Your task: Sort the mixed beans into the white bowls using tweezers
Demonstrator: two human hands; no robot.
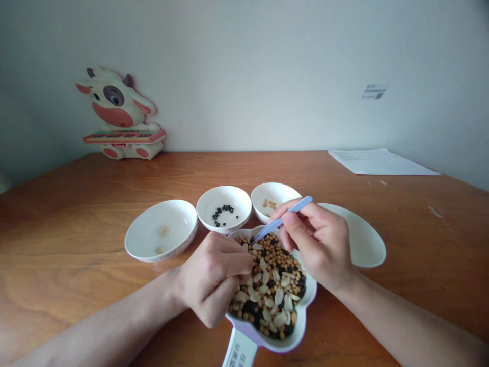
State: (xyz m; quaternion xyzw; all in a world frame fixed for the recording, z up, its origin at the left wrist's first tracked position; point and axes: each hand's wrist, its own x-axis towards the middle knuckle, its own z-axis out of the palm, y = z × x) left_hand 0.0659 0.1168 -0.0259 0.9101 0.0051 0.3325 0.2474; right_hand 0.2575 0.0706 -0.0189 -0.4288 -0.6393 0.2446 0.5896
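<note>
My right hand (319, 242) grips a slim light-blue plastic utensil (284, 218), its lower tip among the beans at the far side of a pan. The pan (301, 321) is flower-shaped, white and lilac, filled with pale peanut halves (278, 296), yellow soybeans (273, 253) and black beans (250, 307). My left hand (217, 275) is closed over the pan's left side. Its fingertips point down into the pan; whatever they hold is hidden. A white label with printed characters covers the pan's handle (240, 349) at the near edge.
Behind the pan stand a white bowl (141, 232) with faint beige spots, a bowl (204, 204) holding several black beans, and a bowl (282, 189) with yellowish pieces. A white dish (369, 244) is at right. A cow toy keyboard (122, 114) and papers (382, 162) lie farther back.
</note>
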